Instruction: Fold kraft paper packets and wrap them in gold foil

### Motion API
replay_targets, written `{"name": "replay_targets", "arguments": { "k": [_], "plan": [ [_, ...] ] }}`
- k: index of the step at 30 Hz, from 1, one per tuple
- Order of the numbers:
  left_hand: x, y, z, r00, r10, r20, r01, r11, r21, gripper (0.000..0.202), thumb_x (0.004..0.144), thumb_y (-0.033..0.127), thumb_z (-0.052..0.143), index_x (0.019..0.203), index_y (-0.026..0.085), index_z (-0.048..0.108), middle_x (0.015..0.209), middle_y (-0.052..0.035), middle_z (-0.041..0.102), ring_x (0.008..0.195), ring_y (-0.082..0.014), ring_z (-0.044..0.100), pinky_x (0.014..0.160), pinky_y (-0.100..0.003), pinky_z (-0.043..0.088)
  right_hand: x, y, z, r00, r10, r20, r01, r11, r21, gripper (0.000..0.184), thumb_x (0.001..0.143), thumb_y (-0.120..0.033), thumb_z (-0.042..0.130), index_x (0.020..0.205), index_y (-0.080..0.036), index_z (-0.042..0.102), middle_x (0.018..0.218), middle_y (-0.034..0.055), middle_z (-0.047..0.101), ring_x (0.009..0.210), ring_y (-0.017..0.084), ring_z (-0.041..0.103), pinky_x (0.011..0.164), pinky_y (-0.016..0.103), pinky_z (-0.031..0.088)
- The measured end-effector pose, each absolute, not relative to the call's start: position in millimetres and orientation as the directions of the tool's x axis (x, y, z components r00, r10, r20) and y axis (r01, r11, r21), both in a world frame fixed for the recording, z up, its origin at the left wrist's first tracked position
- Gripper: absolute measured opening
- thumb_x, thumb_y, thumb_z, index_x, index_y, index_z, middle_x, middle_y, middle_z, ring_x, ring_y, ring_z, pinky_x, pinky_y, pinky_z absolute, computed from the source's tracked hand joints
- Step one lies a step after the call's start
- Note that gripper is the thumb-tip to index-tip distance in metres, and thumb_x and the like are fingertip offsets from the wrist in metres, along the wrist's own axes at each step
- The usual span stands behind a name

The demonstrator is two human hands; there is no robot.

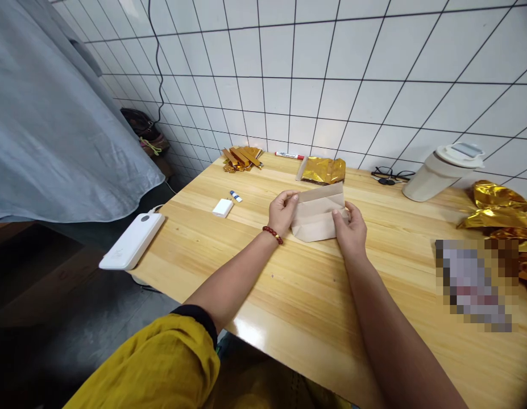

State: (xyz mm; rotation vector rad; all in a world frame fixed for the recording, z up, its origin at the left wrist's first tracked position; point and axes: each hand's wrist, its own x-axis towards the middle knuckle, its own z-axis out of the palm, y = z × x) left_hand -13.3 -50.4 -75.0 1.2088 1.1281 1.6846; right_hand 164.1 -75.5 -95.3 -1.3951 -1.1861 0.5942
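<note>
A creased sheet of pale brown paper (316,213) is held between my two hands just over the wooden table. My left hand (283,213), with a red bead bracelet at the wrist, pinches the paper's left edge. On the opposite side my right hand (351,227) grips it, thumb on the near face and fingers behind. Several fold lines run across the sheet, and its lower corners are angled. Behind it lies a flat gold foil packet (325,170) with a paper edge at its left.
The table (254,267) meets a tiled wall. Folded gold strips (241,158), a marker (289,155), a white box (223,208), a small blue-white tube (236,196), a power bank (133,241), glasses (391,174), a tumbler (438,173), crumpled gold foil (499,207) and a blurred item (472,284) lie around.
</note>
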Motion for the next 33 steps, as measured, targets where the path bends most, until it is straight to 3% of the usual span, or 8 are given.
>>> {"name": "replay_targets", "arguments": {
  "k": [5, 8, 11, 18, 27, 33],
  "plan": [
    [-12.9, -47.9, -78.0, -0.289, 0.919, 0.268, -0.152, -0.32, 0.935, 0.029, 0.073, 0.034, 0.072, 0.098, 0.02, 0.069, 0.093, -0.0028, 0.069, 0.081, -0.0139, 0.062, 0.077, -0.026, 0.049, 163.8, -73.8, -96.3, 0.36, 0.914, 0.186, 0.152, 0.139, -0.979, 0.042, 0.074, -0.052, 0.063, 0.097, -0.017, 0.065, 0.077, 0.0029, 0.069, 0.067, 0.018, 0.061, 0.065, 0.031, 0.051],
    [-12.7, -45.9, -78.1, -0.285, 0.931, 0.229, -0.284, -0.31, 0.907, 0.051, 0.066, 0.031, 0.078, 0.114, 0.022, 0.061, 0.099, -0.0027, 0.067, 0.082, -0.0125, 0.064, 0.078, -0.026, 0.05, 163.7, -74.2, -95.2, 0.365, 0.914, 0.177, 0.1, 0.15, -0.984, 0.038, 0.073, -0.051, 0.064, 0.091, -0.018, 0.064, 0.074, 0.0012, 0.068, 0.063, 0.016, 0.06, 0.062, 0.029, 0.05],
    [-12.7, -46.3, -75.9, -0.25, 0.951, 0.181, -0.352, -0.264, 0.898, 0.061, 0.061, 0.031, 0.082, 0.117, 0.023, 0.059, 0.097, -0.0021, 0.067, 0.085, -0.0133, 0.065, 0.081, -0.027, 0.051, 164.1, -74.3, -94.8, 0.38, 0.908, 0.177, 0.063, 0.165, -0.984, 0.039, 0.073, -0.052, 0.064, 0.092, -0.018, 0.063, 0.073, 0.0003, 0.068, 0.062, 0.016, 0.06, 0.061, 0.029, 0.05],
    [-10.3, -52.9, -73.8, -0.087, 0.99, 0.11, -0.356, -0.134, 0.925, 0.038, 0.054, 0.042, 0.086, 0.074, 0.016, 0.065, 0.073, -0.0006, 0.069, 0.069, -0.0137, 0.062, 0.069, -0.028, 0.051, 163.8, -74.8, -92.5, 0.423, 0.888, 0.179, 0.066, 0.167, -0.984, 0.039, 0.073, -0.053, 0.062, 0.091, -0.018, 0.061, 0.074, 0.0005, 0.068, 0.062, 0.015, 0.059, 0.059, 0.028, 0.048],
    [-12.0, -47.9, -79.0, -0.163, 0.981, 0.102, -0.373, -0.157, 0.915, 0.036, 0.058, 0.038, 0.084, 0.083, 0.017, 0.069, 0.08, -0.0017, 0.073, 0.072, -0.0152, 0.065, 0.071, -0.028, 0.052, 160.9, -77.9, -88.9, 0.398, 0.909, 0.124, 0.039, 0.118, -0.992, 0.045, 0.07, -0.059, 0.066, 0.09, -0.019, 0.062, 0.051, -0.0066, 0.054, 0.046, 0.013, 0.048, 0.047, 0.025, 0.041],
    [-13.9, -45.4, -77.3, -0.231, 0.968, 0.1, -0.412, -0.19, 0.891, 0.041, 0.059, 0.04, 0.083, 0.091, 0.017, 0.068, 0.087, -0.0031, 0.075, 0.078, -0.0164, 0.067, 0.076, -0.029, 0.053, 158.8, -78.9, -87.2, 0.367, 0.921, 0.131, 0.053, 0.12, -0.991, 0.044, 0.069, -0.057, 0.068, 0.087, -0.018, 0.065, 0.055, -0.0035, 0.059, 0.047, 0.013, 0.05, 0.047, 0.025, 0.041]
  ]
}}
